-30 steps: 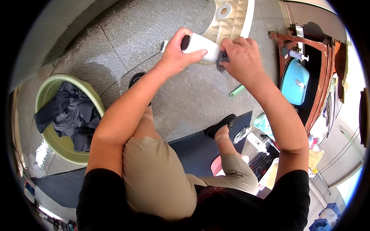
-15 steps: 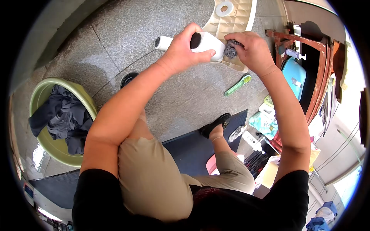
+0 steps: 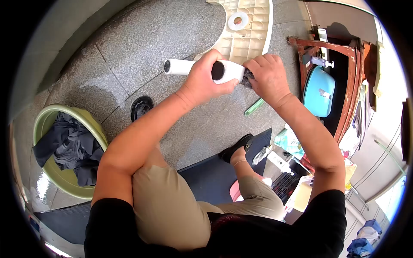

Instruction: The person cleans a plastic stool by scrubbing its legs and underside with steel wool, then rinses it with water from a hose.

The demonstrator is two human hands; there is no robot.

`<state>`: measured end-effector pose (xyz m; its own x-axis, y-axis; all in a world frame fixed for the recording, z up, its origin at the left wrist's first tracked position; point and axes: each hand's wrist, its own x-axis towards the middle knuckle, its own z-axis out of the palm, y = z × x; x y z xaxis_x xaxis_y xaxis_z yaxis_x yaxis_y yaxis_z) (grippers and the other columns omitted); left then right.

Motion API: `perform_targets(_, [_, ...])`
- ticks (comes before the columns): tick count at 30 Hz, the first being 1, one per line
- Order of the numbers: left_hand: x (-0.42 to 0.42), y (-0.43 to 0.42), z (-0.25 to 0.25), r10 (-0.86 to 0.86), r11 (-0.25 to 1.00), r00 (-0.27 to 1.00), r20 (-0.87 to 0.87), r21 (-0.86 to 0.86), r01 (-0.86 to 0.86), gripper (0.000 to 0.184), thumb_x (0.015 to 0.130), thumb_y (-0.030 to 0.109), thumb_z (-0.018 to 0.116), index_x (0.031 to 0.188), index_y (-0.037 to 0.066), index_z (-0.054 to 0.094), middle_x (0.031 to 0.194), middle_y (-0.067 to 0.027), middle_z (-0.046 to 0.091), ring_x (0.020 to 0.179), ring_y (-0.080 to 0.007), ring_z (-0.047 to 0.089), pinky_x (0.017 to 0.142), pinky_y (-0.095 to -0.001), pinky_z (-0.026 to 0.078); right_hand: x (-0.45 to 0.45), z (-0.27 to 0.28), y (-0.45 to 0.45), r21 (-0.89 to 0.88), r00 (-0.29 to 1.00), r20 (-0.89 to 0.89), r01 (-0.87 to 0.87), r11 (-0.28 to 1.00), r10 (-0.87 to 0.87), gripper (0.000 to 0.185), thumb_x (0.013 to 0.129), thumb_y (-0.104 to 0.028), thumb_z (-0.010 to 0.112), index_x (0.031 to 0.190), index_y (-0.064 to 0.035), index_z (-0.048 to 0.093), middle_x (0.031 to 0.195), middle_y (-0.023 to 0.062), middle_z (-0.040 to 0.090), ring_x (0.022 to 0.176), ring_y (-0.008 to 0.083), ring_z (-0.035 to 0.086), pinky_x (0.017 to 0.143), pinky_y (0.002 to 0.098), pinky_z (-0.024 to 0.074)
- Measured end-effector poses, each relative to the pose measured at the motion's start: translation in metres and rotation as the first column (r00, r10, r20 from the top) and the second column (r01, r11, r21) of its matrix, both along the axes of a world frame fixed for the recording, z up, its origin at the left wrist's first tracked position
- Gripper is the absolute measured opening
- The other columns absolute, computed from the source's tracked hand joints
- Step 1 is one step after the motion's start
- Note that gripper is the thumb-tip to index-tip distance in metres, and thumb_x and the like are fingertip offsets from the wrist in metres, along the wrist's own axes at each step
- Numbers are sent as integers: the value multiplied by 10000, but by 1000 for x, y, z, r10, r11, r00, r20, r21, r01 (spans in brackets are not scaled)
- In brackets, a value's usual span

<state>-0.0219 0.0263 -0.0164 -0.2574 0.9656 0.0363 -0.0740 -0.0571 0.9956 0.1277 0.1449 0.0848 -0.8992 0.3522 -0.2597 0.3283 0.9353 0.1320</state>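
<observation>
The white piece (image 3: 234, 71) looks like smooth, stiff plastic, probably hollow and fairly light, so I would expect it to be easy to lift and unlikely to bend. If wet, its sleek faces could be slippery; the broad sides give the best hold, with the thumb across one face and the fingers round the back. The dark scouring pad (image 3: 248, 77) seems soft and springy, better pinched in a bunch than held by an edge.

The white piece is up between the two hands, in front of the person and above the floor (image 3: 185, 133). The left hand (image 3: 205, 79) is closed round it, thumb laid along the near side, beside its round black end (image 3: 218, 70). The right hand (image 3: 269, 76) is bent inward with its fingers gathered on the scouring pad, at the opposite end of the piece. A white tube (image 3: 180, 67) sticks out beyond the left hand; whether it joins the piece is hidden.

Just beyond the hands is a cream ribbed panel (image 3: 254, 36). A green handle (image 3: 254, 107) lies on the floor near the right wrist.
</observation>
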Motion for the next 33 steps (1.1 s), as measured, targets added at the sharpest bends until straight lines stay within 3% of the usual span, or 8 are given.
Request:
perform_targets(5, [-10, -9, 43, -77, 996, 980, -184, 38, 86, 424, 636, 155, 814, 917, 44, 517, 804, -100, 568, 734, -224, 601, 675, -344, 488, 14, -18, -41, -343, 933, -166, 248, 906, -319, 362, 659, -91, 757, 1000, -77, 637, 903, 115, 603, 892, 324, 576, 785, 431, 498])
perform_targets(11, [-14, -56, 4, -341, 940, 889, -305, -105, 325, 333, 656, 137, 774, 846, 51, 515, 819, -126, 566, 777, -326, 599, 677, -400, 481, 30, -92, -84, -702, 820, 12, 414, 579, -572, 294, 764, -111, 734, 1045, -76, 652, 998, 138, 653, 954, 340, 627, 840, 410, 518])
perform_targets(18, [-2, -95, -55, -471, 874, 772, -426, -109, 473, 331, 645, 132, 791, 861, 59, 551, 866, -125, 557, 836, -340, 576, 742, -424, 475, 19, -153, -48, -715, 339, -222, 581, 389, -914, 280, 806, -152, 752, 1044, -59, 640, 995, 144, 649, 918, 311, 633, 829, 373, 503])
perform_targets(20, [0, -99, -68, -500, 857, 742, -446, -129, 500, 384, 636, 149, 807, 924, 68, 565, 922, -120, 572, 901, -333, 581, 812, -428, 473, 2, -174, -33, -465, 445, -479, 602, 649, -757, 293, 792, -165, 755, 1044, -57, 651, 1010, 149, 636, 973, 343, 588, 861, 418, 483])
perform_targets(25, [-19, -90, -57, -563, 809, 713, -417, -104, 578, 670, 594, 226, 861, 1183, 113, 560, 1137, -102, 588, 1125, -314, 559, 1053, -468, 387, -17, -220, -51, -464, 604, -368, 539, 703, -707, 278, 784, -145, 746, 1040, -67, 673, 1103, 144, 600, 1065, 358, 535, 921, 427, 472])
perform_targets(27, [-32, -91, -67, -485, 859, 449, -751, -313, 405, 889, 564, 270, 885, 1346, 156, 478, 1262, -95, 558, 1234, -305, 516, 1149, -516, 274, -18, -221, -45, -440, 678, -254, 554, 707, -690, 309, 775, -151, 748, 1064, -77, 666, 1102, 133, 585, 1064, 344, 533, 938, 425, 469])
perform_targets(28, [-36, -93, -82, -403, 899, 378, -833, -284, 334, 753, 533, 276, 879, 1201, 123, 568, 1132, -85, 592, 1129, -278, 567, 1051, -448, 395, -19, -221, -41, -400, 725, -228, 539, 741, -650, 300, 758, -154, 760, 1026, -78, 650, 1043, 133, 569, 1043, 321, 549, 875, 420, 507])
perform_targets(33, [-34, -94, -108, -471, 854, 318, -823, -334, 399, 453, 492, 250, 835, 829, 102, 571, 870, -39, 560, 884, -224, 591, 766, -353, 474, -30, -237, -28, -174, 848, -106, 499, 849, -520, 283, 734, -160, 777, 958, -83, 622, 997, 124, 542, 935, 304, 608, 738, 415, 548])
